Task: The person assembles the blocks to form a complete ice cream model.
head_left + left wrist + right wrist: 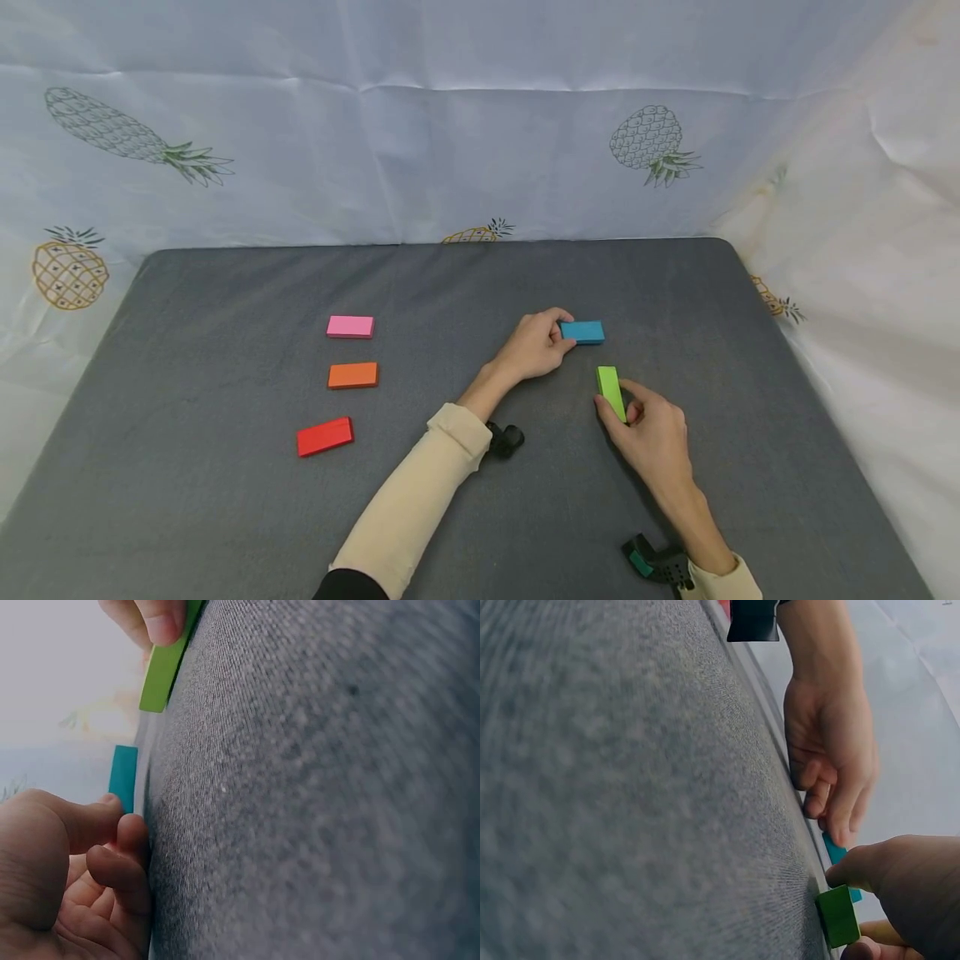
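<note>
A blue rectangular block (583, 332) lies right of centre, its left end pinched between the thumb and fingers of my left hand (536, 343). Nearer to me, my right hand (651, 423) grips a lime green block (611, 390), thumb on its left side and fingers on its right. In the left wrist view the blue block (123, 780) juts out past the left thumb, with the green block (159, 679) farther off under the right fingers. The right wrist view catches the green block's end face (838, 916), while the left hand partly hides the blue block behind it.
At the left of the grey cloth-covered table (225, 517), a pink block (350, 327), an orange block (353, 375) and a red block (325, 437) form a loose column. A pineapple-print curtain (420, 150) hangs behind the table's back edge.
</note>
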Available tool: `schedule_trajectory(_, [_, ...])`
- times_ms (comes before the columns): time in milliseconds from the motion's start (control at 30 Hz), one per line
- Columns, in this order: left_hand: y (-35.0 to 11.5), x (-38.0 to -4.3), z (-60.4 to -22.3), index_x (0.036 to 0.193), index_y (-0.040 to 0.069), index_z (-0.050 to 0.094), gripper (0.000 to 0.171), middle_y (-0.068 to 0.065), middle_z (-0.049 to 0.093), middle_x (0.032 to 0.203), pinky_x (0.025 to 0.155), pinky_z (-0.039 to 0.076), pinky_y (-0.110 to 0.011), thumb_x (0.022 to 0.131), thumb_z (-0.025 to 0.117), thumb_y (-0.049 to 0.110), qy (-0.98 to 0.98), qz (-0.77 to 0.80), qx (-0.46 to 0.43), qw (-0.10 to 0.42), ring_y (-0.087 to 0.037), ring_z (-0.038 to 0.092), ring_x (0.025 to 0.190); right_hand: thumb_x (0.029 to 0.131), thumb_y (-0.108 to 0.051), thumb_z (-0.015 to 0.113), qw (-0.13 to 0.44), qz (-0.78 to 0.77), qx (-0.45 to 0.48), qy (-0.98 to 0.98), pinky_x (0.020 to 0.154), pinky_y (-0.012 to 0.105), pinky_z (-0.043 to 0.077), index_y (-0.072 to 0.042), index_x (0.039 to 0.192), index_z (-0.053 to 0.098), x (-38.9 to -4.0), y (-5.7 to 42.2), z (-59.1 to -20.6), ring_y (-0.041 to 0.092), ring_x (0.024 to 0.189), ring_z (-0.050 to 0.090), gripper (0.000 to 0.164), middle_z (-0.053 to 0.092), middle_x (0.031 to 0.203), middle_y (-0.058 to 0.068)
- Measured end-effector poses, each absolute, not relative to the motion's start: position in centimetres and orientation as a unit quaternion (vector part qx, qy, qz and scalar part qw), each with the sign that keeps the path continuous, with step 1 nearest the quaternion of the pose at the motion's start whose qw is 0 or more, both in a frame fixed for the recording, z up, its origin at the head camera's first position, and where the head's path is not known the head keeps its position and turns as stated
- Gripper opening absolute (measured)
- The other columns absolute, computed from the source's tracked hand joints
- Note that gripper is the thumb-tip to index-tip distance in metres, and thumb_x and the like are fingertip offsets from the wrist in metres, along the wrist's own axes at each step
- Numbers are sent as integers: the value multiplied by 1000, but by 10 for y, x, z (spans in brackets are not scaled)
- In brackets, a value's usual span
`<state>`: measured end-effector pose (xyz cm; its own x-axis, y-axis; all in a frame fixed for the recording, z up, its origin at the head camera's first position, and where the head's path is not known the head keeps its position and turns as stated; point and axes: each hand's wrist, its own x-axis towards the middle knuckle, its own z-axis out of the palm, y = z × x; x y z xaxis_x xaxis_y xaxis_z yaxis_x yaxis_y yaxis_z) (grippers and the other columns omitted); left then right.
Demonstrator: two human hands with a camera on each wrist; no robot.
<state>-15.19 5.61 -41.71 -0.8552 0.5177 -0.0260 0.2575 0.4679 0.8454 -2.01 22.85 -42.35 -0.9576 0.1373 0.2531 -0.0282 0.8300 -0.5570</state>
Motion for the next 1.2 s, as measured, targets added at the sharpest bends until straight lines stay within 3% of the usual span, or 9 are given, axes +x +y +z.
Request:
schedule_trajectory(600, [41, -141, -416, 135, 1, 60, 36, -2, 58, 73, 59, 39, -17, 103, 62, 16, 838, 463, 259, 128, -7, 43, 50, 89, -20, 81, 123, 333, -28, -934, 40, 21, 30, 0, 115, 74, -13, 210, -421, -1, 41, 30, 34, 44, 54, -3])
schedule_trajectory(1200, [-3, -116, -417, 130, 0, 62, 33, -5, 61, 76, 60, 45, -19, 100, 65, 13, 839, 466, 260, 104, -5, 47, 53, 86, -20, 84, 112, 353, -10, -929, 41, 21, 33, -1, 113, 75, -4, 191, -421, -2, 43, 31, 34, 45, 55, -6])
